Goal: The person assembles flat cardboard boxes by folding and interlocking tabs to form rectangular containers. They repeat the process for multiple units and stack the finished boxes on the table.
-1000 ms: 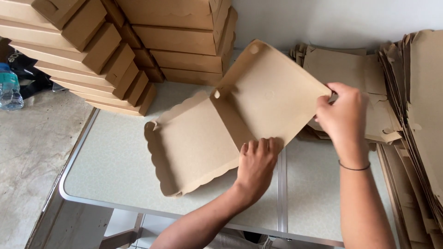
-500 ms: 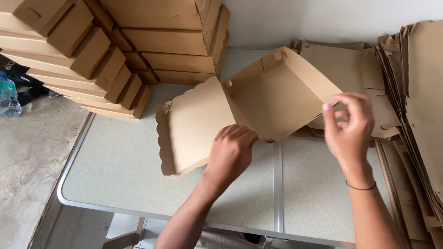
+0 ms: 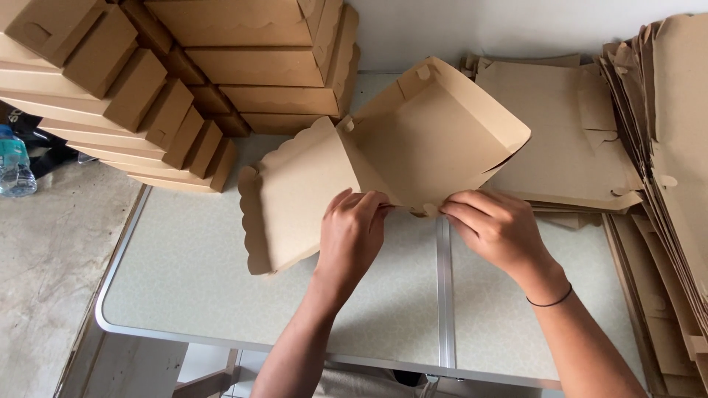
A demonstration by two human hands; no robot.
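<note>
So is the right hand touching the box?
Touching. The head view shows the right hand with its fingertips pressed on the near edge of the box, no gap.

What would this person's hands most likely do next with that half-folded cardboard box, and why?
Probably press the near corner's tab home. Both the left hand and right hand pinch the box at its near edge, where a small tab sticks out between them. The far walls already stand up, while the scalloped lid lies open, so this corner looks unfinished.
</note>
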